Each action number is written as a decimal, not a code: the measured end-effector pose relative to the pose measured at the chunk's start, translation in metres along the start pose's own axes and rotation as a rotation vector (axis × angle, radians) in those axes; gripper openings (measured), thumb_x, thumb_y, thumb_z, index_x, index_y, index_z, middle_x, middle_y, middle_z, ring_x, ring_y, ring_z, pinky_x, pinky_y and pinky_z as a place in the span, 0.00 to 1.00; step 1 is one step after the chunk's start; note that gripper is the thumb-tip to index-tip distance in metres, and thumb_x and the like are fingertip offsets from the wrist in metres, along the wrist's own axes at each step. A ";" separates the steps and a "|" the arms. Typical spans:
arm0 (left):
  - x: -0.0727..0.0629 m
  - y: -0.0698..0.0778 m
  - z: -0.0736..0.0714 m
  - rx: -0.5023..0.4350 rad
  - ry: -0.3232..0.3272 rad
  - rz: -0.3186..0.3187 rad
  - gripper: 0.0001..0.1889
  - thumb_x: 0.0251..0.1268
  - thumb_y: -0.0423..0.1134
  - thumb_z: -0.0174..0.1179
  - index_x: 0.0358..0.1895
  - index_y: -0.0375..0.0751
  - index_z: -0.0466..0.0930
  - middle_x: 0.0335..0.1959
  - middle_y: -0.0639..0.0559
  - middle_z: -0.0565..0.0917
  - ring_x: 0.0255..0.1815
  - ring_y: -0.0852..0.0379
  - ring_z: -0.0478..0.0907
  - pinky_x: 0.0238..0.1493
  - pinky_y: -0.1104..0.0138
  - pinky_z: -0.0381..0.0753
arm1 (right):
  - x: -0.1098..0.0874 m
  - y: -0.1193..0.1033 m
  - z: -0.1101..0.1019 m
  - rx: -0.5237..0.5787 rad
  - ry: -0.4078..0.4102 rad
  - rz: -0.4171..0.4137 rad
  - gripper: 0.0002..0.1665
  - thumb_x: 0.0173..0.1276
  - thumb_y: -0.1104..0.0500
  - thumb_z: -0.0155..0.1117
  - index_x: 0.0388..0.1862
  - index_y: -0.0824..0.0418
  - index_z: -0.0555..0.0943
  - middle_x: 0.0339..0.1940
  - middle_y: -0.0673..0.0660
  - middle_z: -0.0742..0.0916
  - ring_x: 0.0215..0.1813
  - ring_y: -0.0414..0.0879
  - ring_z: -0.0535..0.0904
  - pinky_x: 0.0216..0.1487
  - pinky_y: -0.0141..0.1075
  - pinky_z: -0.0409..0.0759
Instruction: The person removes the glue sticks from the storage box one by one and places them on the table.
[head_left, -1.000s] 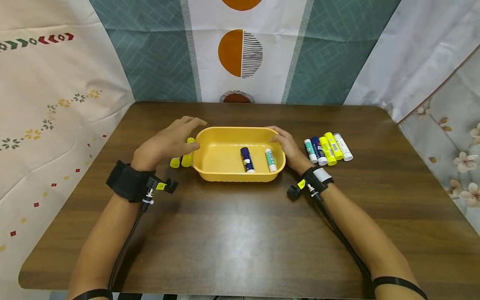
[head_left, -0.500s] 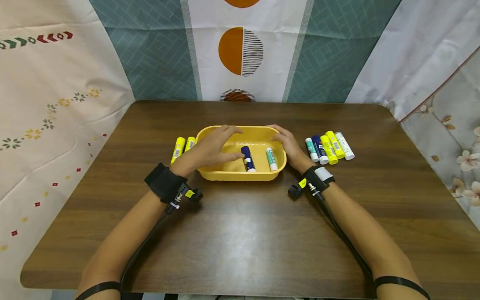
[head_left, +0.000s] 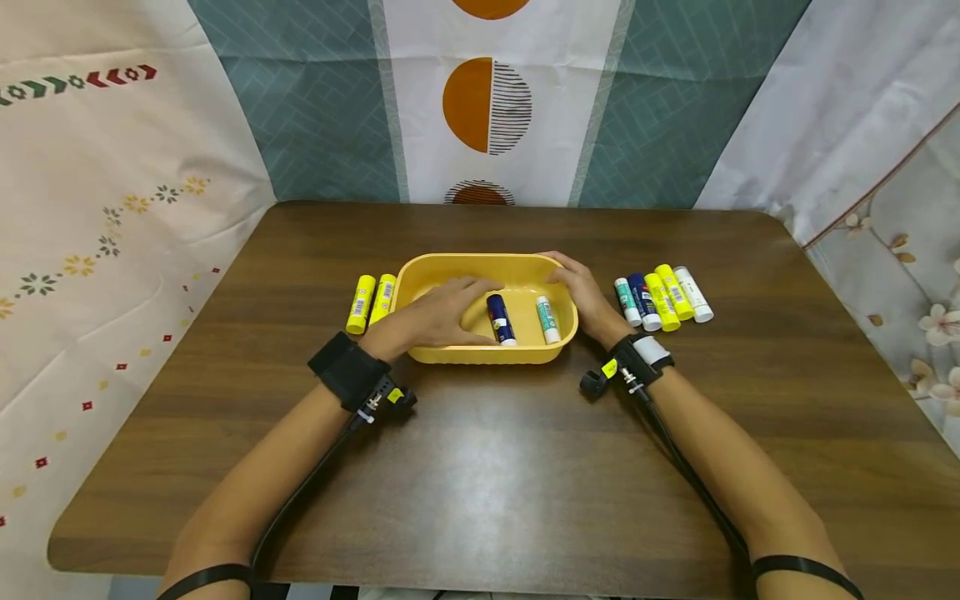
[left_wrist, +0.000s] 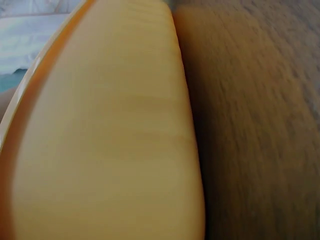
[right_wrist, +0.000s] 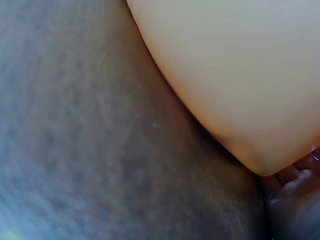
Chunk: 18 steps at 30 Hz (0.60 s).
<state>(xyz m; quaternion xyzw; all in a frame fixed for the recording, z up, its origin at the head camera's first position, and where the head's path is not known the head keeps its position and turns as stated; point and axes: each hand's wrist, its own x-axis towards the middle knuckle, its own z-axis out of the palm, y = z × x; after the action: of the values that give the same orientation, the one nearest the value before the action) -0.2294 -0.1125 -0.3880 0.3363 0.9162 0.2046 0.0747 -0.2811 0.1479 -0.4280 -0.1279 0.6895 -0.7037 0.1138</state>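
Note:
A yellow plastic tub (head_left: 487,356) holds a dark blue glue stick (head_left: 501,320) and a teal-and-white glue stick (head_left: 548,320), both lying on its floor. My left hand (head_left: 438,315) reaches over the tub's left side, fingers and thumb spread at the two ends of the blue stick; whether they touch it I cannot tell. My right hand (head_left: 587,302) grips the tub's right end, thumb over the rim and fingers outside. The left wrist view is filled by the tub's outer wall (left_wrist: 110,125). At the right wrist view's lower corner, fingers (right_wrist: 295,186) lie against the tub.
Two yellow glue sticks (head_left: 361,305) lie just left of the tub. To its right, several glue sticks (head_left: 663,298) in teal, blue, yellow and white lie side by side. Everything rests on a brown wooden table (head_left: 480,467), with patterned cloths (head_left: 318,108) hanging behind.
My left hand has come from the yellow sticks on the left, over the rim, and down to the blue glue stick. The right hand stays on the tub.

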 end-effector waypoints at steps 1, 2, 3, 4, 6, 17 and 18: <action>0.000 0.001 0.000 0.000 -0.013 0.000 0.45 0.61 0.58 0.70 0.77 0.45 0.61 0.74 0.39 0.66 0.73 0.41 0.63 0.73 0.46 0.61 | 0.000 0.000 0.000 0.000 -0.001 0.001 0.26 0.72 0.67 0.44 0.67 0.67 0.72 0.59 0.59 0.77 0.54 0.49 0.74 0.58 0.36 0.76; 0.001 0.001 0.000 0.001 -0.019 0.004 0.45 0.61 0.57 0.70 0.77 0.45 0.61 0.74 0.40 0.67 0.73 0.42 0.63 0.73 0.47 0.61 | -0.001 -0.001 0.001 0.003 -0.001 0.001 0.26 0.72 0.68 0.44 0.67 0.68 0.71 0.59 0.59 0.77 0.54 0.49 0.74 0.58 0.36 0.76; 0.002 0.001 0.000 -0.002 -0.024 0.010 0.44 0.62 0.56 0.70 0.77 0.45 0.61 0.74 0.41 0.67 0.73 0.42 0.62 0.73 0.47 0.60 | -0.001 -0.001 0.002 0.010 -0.003 -0.002 0.26 0.72 0.68 0.44 0.68 0.68 0.71 0.59 0.59 0.77 0.54 0.49 0.74 0.57 0.36 0.76; 0.004 0.002 0.001 -0.001 -0.030 0.020 0.44 0.62 0.56 0.70 0.77 0.45 0.61 0.73 0.42 0.68 0.73 0.42 0.63 0.73 0.48 0.61 | -0.001 0.000 0.001 0.021 -0.002 -0.006 0.26 0.72 0.68 0.44 0.68 0.69 0.71 0.58 0.59 0.77 0.54 0.49 0.75 0.57 0.35 0.76; 0.008 0.004 0.003 0.002 -0.045 0.040 0.44 0.63 0.56 0.69 0.77 0.45 0.61 0.73 0.43 0.69 0.72 0.43 0.63 0.73 0.48 0.61 | -0.002 0.002 -0.001 0.034 0.003 -0.011 0.25 0.72 0.69 0.43 0.67 0.69 0.71 0.56 0.58 0.78 0.53 0.49 0.75 0.55 0.34 0.76; 0.013 0.007 0.009 0.020 -0.025 0.054 0.42 0.60 0.58 0.70 0.75 0.48 0.65 0.62 0.45 0.74 0.57 0.49 0.70 0.59 0.56 0.71 | -0.001 0.004 -0.001 0.021 0.001 -0.023 0.24 0.71 0.68 0.44 0.64 0.66 0.74 0.56 0.57 0.78 0.53 0.49 0.75 0.56 0.34 0.76; 0.013 0.006 0.009 0.017 -0.022 0.054 0.41 0.60 0.57 0.70 0.75 0.47 0.66 0.61 0.45 0.74 0.56 0.49 0.70 0.59 0.56 0.71 | 0.000 0.004 -0.001 0.009 -0.001 -0.018 0.24 0.72 0.68 0.44 0.65 0.66 0.74 0.57 0.57 0.78 0.54 0.49 0.75 0.56 0.34 0.76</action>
<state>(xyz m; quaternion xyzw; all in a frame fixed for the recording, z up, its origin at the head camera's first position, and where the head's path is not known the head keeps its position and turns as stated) -0.2328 -0.0972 -0.3935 0.3639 0.9076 0.1949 0.0761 -0.2815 0.1490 -0.4320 -0.1340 0.6851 -0.7077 0.1085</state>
